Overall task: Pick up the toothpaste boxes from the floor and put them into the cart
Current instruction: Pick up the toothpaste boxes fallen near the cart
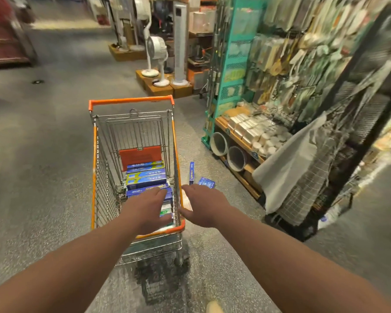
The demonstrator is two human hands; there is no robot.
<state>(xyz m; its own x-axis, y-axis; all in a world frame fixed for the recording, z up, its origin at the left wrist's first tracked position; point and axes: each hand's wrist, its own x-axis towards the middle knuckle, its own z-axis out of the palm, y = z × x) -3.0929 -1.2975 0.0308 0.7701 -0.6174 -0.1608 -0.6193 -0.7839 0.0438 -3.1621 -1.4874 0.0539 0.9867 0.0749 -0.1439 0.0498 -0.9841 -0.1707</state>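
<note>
Seen from the head, the left hand (149,206) is spread flat, holding nothing, over stacked toothpaste boxes (146,177) in the cart (131,100). The right hand (203,204), fingers straight and empty, is just outside the cart's right rim, near two more boxes (206,182) on the floor (54,154).

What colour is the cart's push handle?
Orange: the orange plastic handle tops the silver wire shopping cart. It shows best in the head view.

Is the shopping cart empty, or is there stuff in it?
Not empty. The cart holds several blue toothpaste boxes, lying flat along the bottom of its basket.
</note>
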